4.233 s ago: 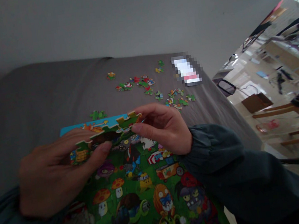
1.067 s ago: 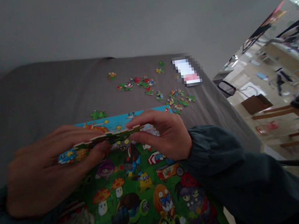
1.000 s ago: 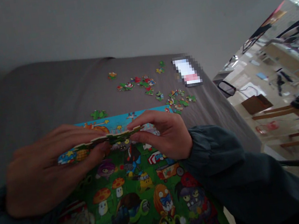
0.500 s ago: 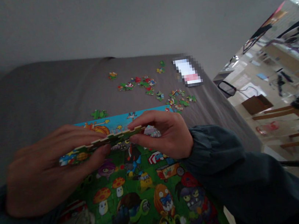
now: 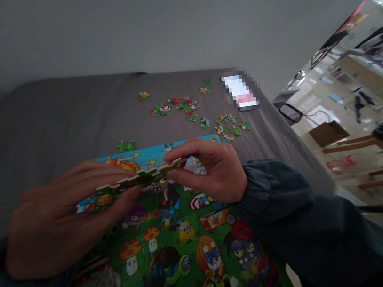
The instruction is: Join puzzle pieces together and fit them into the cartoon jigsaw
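Observation:
Between both hands a joined strip of puzzle pieces (image 5: 146, 176) is held up nearly edge-on, so its picture side hardly shows. My left hand (image 5: 62, 214) pinches its left part between thumb and fingers. At the right end, my right hand (image 5: 209, 169) grips it between thumb and index finger. Directly below lies a colourful cartoon puzzle picture (image 5: 172, 260) with a green ground and a blue top band. The hands and the strip cover part of its upper area.
Loose puzzle pieces (image 5: 184, 104) lie scattered on the grey cloth (image 5: 77, 117) beyond the picture, with more pieces (image 5: 230, 126) at the right and a green pair (image 5: 127, 146) near the top edge. A phone (image 5: 241, 91), blurred out, rests by the wall. A cardboard box (image 5: 329, 133) stands on the floor.
The right end of the strip has tilted up slightly with my right hand's fingers. Otherwise both hands keep their places and grips.

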`<state>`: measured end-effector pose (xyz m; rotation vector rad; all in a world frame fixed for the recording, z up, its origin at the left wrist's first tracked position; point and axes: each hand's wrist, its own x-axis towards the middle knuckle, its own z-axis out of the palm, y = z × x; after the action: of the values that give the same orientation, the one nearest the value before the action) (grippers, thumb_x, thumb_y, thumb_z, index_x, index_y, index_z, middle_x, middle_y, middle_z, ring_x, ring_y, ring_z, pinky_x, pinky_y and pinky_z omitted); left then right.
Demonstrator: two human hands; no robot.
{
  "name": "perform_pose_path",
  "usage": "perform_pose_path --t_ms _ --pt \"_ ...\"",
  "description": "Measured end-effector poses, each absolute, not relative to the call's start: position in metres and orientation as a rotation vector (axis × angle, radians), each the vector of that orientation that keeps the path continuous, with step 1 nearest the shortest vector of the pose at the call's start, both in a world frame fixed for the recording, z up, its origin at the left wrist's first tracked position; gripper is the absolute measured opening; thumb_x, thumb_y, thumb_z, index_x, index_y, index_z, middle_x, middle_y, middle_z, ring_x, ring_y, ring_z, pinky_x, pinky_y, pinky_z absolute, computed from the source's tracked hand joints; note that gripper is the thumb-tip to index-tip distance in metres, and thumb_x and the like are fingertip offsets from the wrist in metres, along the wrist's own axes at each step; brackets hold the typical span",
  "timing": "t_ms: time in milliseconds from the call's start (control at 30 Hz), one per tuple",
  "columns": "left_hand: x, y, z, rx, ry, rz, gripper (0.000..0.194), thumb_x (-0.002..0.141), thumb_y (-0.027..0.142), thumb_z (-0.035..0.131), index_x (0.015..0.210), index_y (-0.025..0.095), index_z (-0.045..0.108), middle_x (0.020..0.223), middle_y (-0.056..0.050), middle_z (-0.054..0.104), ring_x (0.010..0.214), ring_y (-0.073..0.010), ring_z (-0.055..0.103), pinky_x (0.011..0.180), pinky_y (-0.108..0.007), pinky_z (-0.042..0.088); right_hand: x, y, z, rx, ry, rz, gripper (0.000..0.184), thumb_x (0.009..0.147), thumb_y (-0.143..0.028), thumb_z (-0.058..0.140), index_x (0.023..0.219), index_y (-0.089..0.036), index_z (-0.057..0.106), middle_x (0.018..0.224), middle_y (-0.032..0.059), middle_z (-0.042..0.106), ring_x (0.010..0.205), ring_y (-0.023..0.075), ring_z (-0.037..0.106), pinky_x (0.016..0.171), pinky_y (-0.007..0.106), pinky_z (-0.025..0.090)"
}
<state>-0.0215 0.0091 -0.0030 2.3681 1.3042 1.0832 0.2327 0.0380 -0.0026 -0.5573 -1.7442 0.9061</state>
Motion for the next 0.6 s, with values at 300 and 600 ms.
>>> perform_pose_path --t_ms 300,600 --pt "-0.0269 0.0106 -0.0066 2.403 1.256 1.068 0.024 0.086 0.027 0.071 0.108 0.037 0.074 0.102 0.005 0.079 0.096 -0.0218 0.073 0.090 -0.039 0.058 0.2332 0.0387 -0.0010 -0.557 -1.763 0.874 0.019 0.085 -0.012 0.073 0.102 -0.020 0.074 0.087 0.0014 0.074 0.077 0.0117 0.064 0.073 0.028 0.053" --pt "-0.0228 0.0111 -0.0039 2.407 1.282 1.067 0.021 0.087 0.033 0.071 0.106 0.041 0.074 0.101 0.006 0.079 0.092 -0.0190 0.073 0.082 -0.035 0.059 0.2363 0.0393 0.0018 -0.567 -1.839 0.780 0.019 0.086 -0.009 0.073 0.102 -0.019 0.074 0.086 0.0014 0.074 0.079 0.0126 0.066 0.076 0.029 0.054"
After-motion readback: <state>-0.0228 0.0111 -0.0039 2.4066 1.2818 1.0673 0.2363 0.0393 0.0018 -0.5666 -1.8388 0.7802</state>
